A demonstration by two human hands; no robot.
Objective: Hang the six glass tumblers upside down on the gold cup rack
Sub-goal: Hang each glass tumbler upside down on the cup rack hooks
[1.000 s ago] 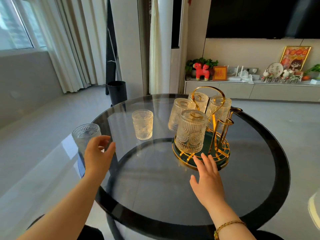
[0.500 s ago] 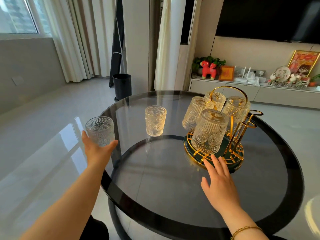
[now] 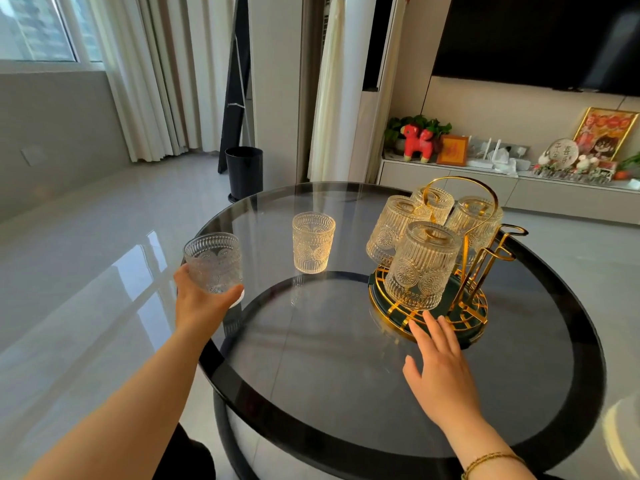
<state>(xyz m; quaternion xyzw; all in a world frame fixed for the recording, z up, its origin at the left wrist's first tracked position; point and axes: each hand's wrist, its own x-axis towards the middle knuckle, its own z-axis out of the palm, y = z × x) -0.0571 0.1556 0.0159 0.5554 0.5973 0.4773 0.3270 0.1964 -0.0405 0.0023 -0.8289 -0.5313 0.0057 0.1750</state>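
The gold cup rack (image 3: 485, 216) with a dark green round base stands on the right half of the round glass table (image 3: 346, 358). Several patterned glass tumblers (image 3: 420, 268) hang on it upside down; two pegs on its right side are bare. My left hand (image 3: 201, 303) grips an upright tumbler (image 3: 214, 261) at the table's left edge. A second upright tumbler (image 3: 313, 242) stands alone left of the rack. My right hand (image 3: 440, 362) lies flat with fingers spread, fingertips at the near rim of the rack's base.
A black bin (image 3: 244, 174) stands on the floor beyond the table. A low white cabinet (image 3: 519, 192) with ornaments runs along the far right wall. The shiny tiled floor lies left of the table.
My left hand has closed around the tumbler at the table's left edge. My right hand stays by the rack's base. The camera has shifted, so everything sits further right in view.
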